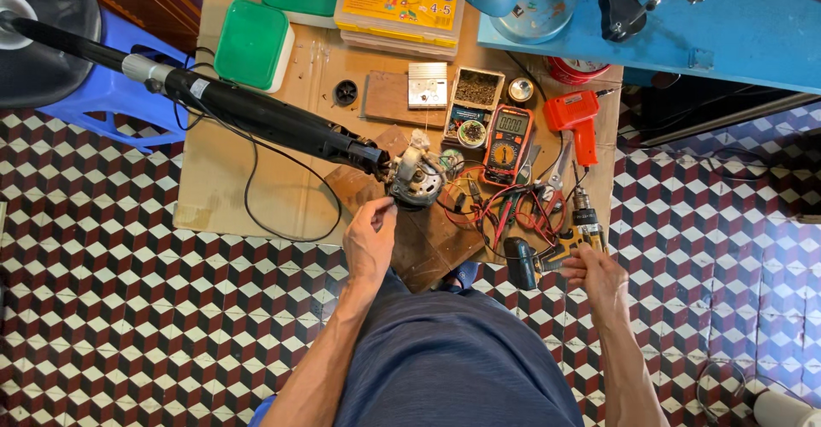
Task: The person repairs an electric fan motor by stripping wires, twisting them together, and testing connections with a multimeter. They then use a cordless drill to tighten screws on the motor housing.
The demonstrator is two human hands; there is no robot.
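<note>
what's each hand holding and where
Right hand grips the cordless drill by its handle. Left hand pinches the fan motor at its lower edge.

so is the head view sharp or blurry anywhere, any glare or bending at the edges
Head view: mostly sharp on the left hand at the motor and the right hand on the cordless drill; bright daylight washes the tiled floor at right; tile lines bow slightly toward the edges.
</note>
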